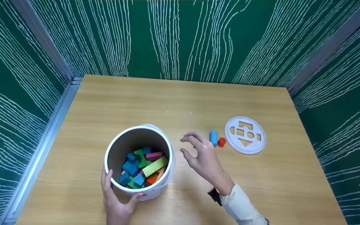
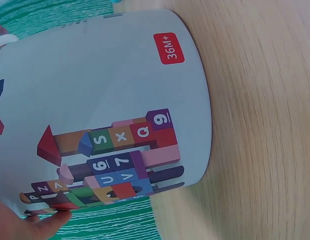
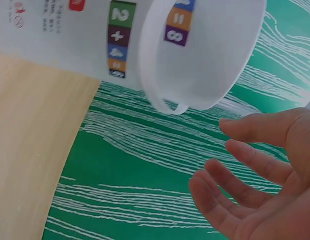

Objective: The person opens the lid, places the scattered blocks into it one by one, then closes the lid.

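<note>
A white bucket (image 1: 155, 193) stands on the table with its mouth facing up toward me. Inside lie loose coloured blocks (image 1: 154, 167) in blue, green, yellow, orange and pink. My left hand (image 1: 117, 204) grips the bucket's near left side, thumb at the front and fingers along the left wall; in the left wrist view only part of this hand (image 2: 32, 225) shows beside the printed wall. Just right of the bucket, my right hand (image 1: 203, 157) hovers with loosely bent, spread fingers and holds nothing. The right wrist view shows that hand (image 3: 264, 185) apart from the bucket's handle (image 3: 150, 65).
Right of my right hand, a blue cylinder (image 1: 213, 138) and a short red cylinder (image 1: 222, 142) lie on the wooden table (image 1: 180, 100). Beside them is a round white lid (image 1: 258, 147) with shaped cut-outs. Green, white-lined panels (image 1: 164, 37) enclose the table's back and sides.
</note>
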### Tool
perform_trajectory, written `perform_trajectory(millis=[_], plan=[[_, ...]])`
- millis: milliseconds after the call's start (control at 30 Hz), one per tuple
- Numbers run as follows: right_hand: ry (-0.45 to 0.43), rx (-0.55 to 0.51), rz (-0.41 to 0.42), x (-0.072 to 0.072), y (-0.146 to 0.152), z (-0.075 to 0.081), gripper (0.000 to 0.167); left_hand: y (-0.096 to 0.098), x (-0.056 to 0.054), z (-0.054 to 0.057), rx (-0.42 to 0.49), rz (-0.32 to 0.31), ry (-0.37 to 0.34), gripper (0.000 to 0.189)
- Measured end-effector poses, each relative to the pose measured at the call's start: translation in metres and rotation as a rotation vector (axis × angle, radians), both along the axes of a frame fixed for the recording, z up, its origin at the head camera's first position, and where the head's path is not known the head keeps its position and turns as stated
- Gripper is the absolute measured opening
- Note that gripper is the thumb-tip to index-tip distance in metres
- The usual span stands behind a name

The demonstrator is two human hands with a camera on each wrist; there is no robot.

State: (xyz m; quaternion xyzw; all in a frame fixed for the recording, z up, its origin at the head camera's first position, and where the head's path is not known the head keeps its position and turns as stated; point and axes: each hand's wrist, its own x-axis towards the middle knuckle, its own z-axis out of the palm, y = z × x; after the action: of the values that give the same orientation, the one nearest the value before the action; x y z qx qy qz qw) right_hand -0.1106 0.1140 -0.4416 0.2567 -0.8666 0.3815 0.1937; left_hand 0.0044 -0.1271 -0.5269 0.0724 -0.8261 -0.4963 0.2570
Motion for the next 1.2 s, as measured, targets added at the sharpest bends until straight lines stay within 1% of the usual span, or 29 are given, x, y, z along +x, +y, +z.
perform_trajectory(millis=[167,300,433,633,800,933,1100,1200], plan=[[-0.016,0.000,-0.032,-0.008,0.005,-0.009,0.029,-0.001,-0.001,-0.001,-0.009,-0.015,0.041,0.101],[-0.066,0.010,-0.078,-0.014,0.009,-0.018,0.031,-0.001,-0.001,-0.001,-0.001,-0.019,0.039,0.100],[-0.098,0.011,-0.123,-0.022,0.013,-0.028,0.029,-0.001,-0.001,-0.001,0.006,-0.020,0.034,0.099],[-0.104,0.024,-0.191,-0.033,0.022,-0.050,0.026,-0.001,-0.001,-0.001,0.003,-0.022,0.028,0.099],[-0.112,0.043,-0.274,-0.043,0.031,-0.069,0.027,-0.001,-0.001,-0.001,0.002,-0.027,0.035,0.099],[-0.131,0.051,-0.333,-0.050,0.035,-0.082,0.027,-0.001,-0.001,-0.001,0.002,-0.017,0.029,0.099],[-0.146,0.067,-0.382,-0.057,0.041,-0.097,0.028,0.000,-0.001,-0.001,0.007,-0.004,0.020,0.102],[-0.180,0.084,-0.404,-0.060,0.044,-0.105,0.027,0.000,-0.001,-0.001,0.010,-0.001,0.011,0.103]])
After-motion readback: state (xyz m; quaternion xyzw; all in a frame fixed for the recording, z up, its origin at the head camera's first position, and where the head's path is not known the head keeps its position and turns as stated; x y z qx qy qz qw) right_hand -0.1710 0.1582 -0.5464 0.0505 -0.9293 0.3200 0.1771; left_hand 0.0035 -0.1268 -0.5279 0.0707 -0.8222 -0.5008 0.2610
